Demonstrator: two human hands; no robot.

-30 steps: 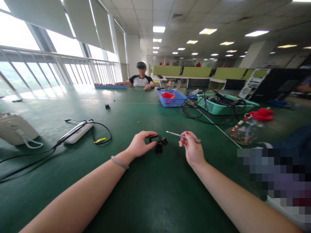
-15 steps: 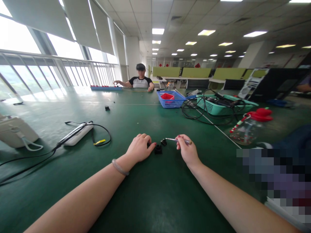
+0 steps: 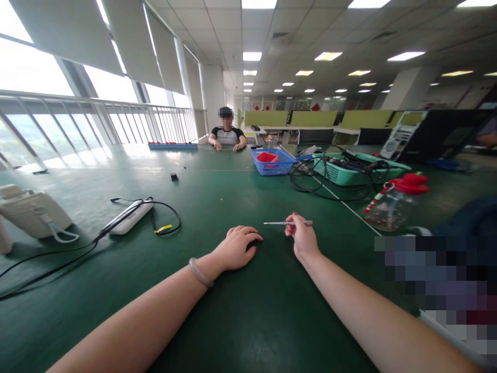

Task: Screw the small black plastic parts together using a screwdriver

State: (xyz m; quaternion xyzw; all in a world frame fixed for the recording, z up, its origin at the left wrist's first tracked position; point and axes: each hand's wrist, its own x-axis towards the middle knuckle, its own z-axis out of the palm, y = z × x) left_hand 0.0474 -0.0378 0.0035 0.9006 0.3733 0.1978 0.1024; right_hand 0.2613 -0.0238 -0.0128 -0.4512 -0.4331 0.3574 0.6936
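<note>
My left hand rests palm down on the green table, cupped, with the fingers curled toward the tabletop. What lies beneath it is hidden; the small black parts are out of sight. To its right, my right hand is closed round the handle of a slim screwdriver. The metal tip points left, just above and beyond my left fingertips, and touches nothing that I can see. Farther off on the left lies a small black piece, apart from both hands.
A white power strip with black cables lies left, near a pale case. Beyond are a blue basket, a green basket with cables and a red-lidded jar. A person sits opposite near a blue tray.
My left hand has moved slightly right and nearer me, over where the black parts lay; they no longer show. The screwdriver's tip is off them. The person opposite has brought both hands together in front.
</note>
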